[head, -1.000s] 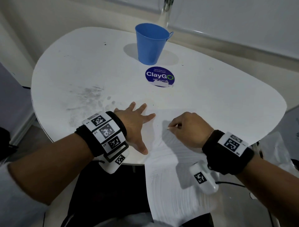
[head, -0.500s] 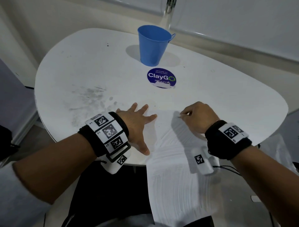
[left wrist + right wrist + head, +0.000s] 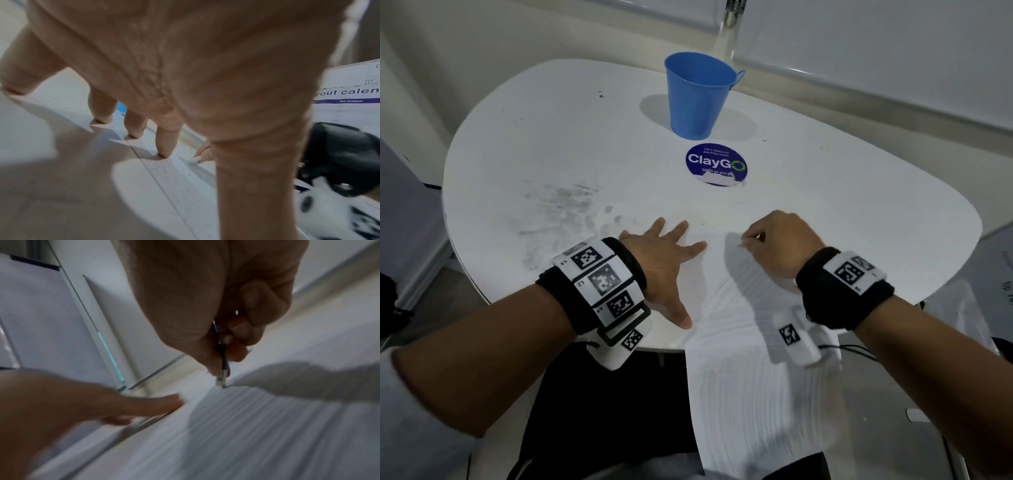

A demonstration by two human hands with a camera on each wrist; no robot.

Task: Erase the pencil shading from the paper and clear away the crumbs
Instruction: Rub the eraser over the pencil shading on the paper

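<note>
On the white table (image 3: 859,192), a rounded top with a grey smudged patch (image 3: 558,209) toward its left side, the widest thing lying flat is the paper (image 3: 750,387). This sheet sits at the near edge, its lower half hanging off over the person's lap, and faint grey pencil shading streaks cover most of it. Small dark crumbs (image 3: 176,177) speckle the sheet close to the left fingertips.

At the far side stands a blue bucket (image 3: 698,96), upright, with a small handle tab on its right rim; its inside cannot be seen from this angle. Just in front of it, flat on the table, is a round dark-blue sticker (image 3: 716,165) reading "ClayGo", well apart from the paper and both hands.

Next in size, the left hand (image 3: 664,263) lies spread on the table, fingers straight and splayed, the index tip and thumb pressing on the paper's left margin. To its right the right hand (image 3: 777,243) is curled, thumb and fingers pinching a slim eraser stick (image 3: 222,378), whose pale tip touches the paper near the sheet's far edge. The right wrist view is blurred, so the stick's finer details cannot be read.

Beyond the table's right edge, a printed sheet (image 3: 349,97) with partly legible text stands in the background.
</note>
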